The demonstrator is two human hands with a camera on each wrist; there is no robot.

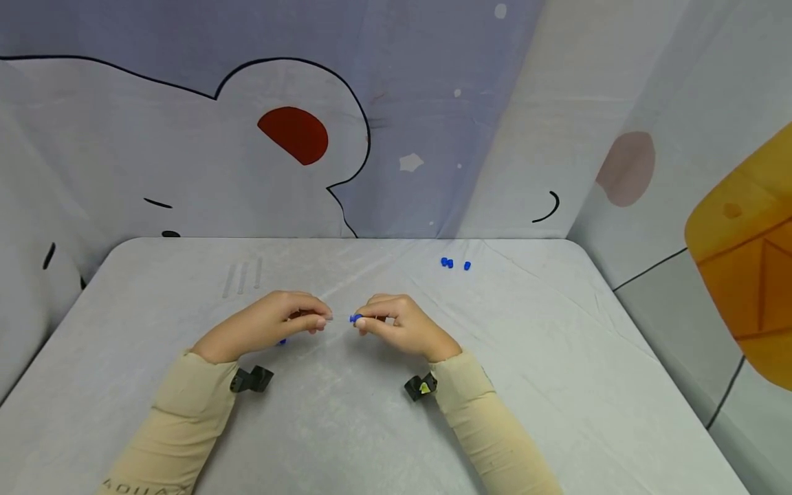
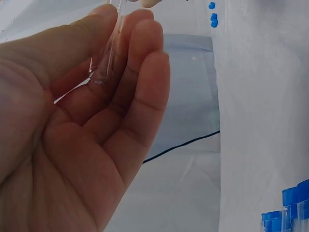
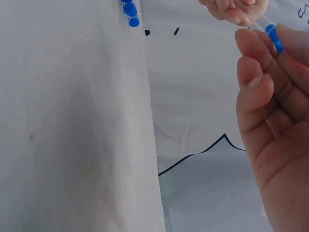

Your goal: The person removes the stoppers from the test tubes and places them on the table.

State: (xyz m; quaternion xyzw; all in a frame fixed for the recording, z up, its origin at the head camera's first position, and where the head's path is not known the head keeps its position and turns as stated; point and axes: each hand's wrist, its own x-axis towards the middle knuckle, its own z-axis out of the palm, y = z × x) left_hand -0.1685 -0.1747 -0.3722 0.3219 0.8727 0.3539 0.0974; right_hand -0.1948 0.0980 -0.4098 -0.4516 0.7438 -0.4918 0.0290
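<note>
My left hand (image 1: pixel 317 320) pinches a small clear tube (image 2: pixel 110 48) between thumb and fingers, its rounded end lying in the palm. My right hand (image 1: pixel 366 322) pinches a blue cap (image 1: pixel 355 318) at its fingertips. In the right wrist view the blue cap (image 3: pixel 273 35) sits at the tube's mouth, just off the left fingertips (image 3: pixel 236 12). The two hands meet above the middle of the cloth-covered table (image 1: pixel 532 385). A bit of blue (image 1: pixel 281 342) shows under my left hand.
Three loose blue caps (image 1: pixel 454 263) lie at the far side of the table. Clear tubes (image 1: pixel 243 278) lie in a row at the far left. Blue-capped tubes (image 2: pixel 289 212) stand by my left wrist. A printed backdrop rises behind the table, and an orange object (image 1: pixel 749 254) is at the right.
</note>
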